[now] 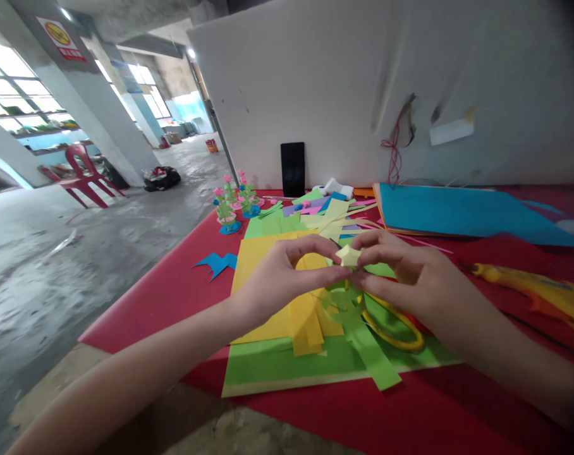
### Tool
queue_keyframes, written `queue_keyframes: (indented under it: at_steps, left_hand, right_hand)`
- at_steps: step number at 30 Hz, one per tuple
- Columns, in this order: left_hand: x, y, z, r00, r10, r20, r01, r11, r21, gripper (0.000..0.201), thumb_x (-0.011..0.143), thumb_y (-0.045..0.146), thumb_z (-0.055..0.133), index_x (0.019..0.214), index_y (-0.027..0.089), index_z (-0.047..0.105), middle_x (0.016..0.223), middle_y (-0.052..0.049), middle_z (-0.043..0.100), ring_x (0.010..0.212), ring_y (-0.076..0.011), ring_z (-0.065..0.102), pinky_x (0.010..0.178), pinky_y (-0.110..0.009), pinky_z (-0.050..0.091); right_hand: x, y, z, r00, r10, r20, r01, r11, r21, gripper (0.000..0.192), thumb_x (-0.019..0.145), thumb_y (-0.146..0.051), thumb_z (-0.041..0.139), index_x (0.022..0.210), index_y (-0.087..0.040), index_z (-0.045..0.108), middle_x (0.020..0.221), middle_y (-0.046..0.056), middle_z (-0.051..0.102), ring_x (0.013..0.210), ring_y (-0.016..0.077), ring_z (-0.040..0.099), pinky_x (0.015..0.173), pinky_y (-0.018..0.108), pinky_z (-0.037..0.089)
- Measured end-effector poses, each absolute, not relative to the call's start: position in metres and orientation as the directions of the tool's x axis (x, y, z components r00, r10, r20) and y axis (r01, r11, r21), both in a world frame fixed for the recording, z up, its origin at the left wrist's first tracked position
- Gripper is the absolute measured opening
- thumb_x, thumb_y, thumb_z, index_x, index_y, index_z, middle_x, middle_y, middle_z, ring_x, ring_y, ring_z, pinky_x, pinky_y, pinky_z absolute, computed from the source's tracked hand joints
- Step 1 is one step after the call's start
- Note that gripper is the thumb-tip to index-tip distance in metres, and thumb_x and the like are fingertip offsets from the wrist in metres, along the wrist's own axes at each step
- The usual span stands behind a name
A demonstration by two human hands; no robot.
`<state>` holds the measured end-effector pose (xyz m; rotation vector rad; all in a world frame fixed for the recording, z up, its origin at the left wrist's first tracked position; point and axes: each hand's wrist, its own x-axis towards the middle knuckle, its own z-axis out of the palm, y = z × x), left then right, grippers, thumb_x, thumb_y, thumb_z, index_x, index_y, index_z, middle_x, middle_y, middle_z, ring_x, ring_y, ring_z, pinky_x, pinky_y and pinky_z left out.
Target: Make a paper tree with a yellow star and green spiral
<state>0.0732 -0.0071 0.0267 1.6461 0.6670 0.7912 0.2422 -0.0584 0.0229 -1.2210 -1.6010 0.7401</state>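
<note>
Pale-yellow folded paper piece (349,255) sits between the two grips, raised a little above the table (173,297), over the stack of coloured sheets near the table's front edge. The left hand (280,278) comes in from the left, thumb and forefinger curled into a ring, their tips pinching the piece at its lower left side. The right hand (410,278) comes in from the right, fingertips pressed on the piece's top and right side, so both grips are closed on it and meet at the same spot. The piece is small and roughly as wide as it is long; I cannot tell a clear long axis. Neither hand is nearer than the other: both touch it.

Directly below lie yellow paper strips (306,322) on a yellow sheet (256,265), a curled green strip (363,341) and a green sheet (277,366) that reaches almost to the front edge. Yellow-handled scissors (394,328) rest just under the right hand. Toward the back edge are loose strips and small paper flowers (232,205); a blue sheet (457,212) lies at the right back. Bare red table shows to the left of the sheets and along the front right.
</note>
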Motion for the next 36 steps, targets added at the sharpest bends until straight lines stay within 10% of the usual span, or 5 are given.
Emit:
queue_keyframes:
  at_steps: [36]
  left_hand:
    - [0.072, -0.002, 0.034, 0.478, 0.878, 0.031, -0.213, 0.082, 0.974, 0.008, 0.070, 0.024, 0.067, 0.069, 0.016, 0.064, 0.070, 0.004, 0.060, 0.069, -0.0071, 0.051, 0.070, -0.020, 0.036]
  right_hand:
    - [0.235, -0.054, 0.002, -0.126, 0.992, 0.008, 0.282, 0.043, -0.958, 0.044, 0.069, -0.040, 0.065, 0.108, -0.024, 0.055, 0.100, 0.005, 0.062, 0.095, 0.0233, 0.055, 0.082, 0.037, 0.043]
